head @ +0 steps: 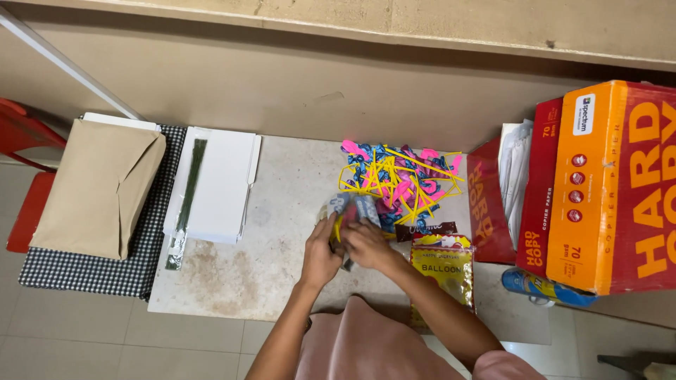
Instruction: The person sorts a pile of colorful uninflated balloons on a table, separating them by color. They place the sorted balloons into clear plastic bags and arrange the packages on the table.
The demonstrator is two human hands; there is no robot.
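Note:
Both of my hands meet over a small packet [350, 207] with grey, blue and yellow print, held just above a stained stone slab [232, 274]. My left hand [322, 253] grips its left side and my right hand [364, 245] closes on its lower right. Just behind the packet lies a tangled pile of pink, yellow and blue plastic pieces [399, 179]. A yellow printed balloon packet [445, 271] lies to the right of my right forearm, with a dark brown wrapper [426, 230] above it.
Big orange and red paper cartons [609, 190] stand at the right, a blue packet [539, 287] at their foot. White sheets [218, 183] with a bundle of thin green stems [189, 190] lie at left. A brown envelope [95, 186] rests on checked cloth [91, 271].

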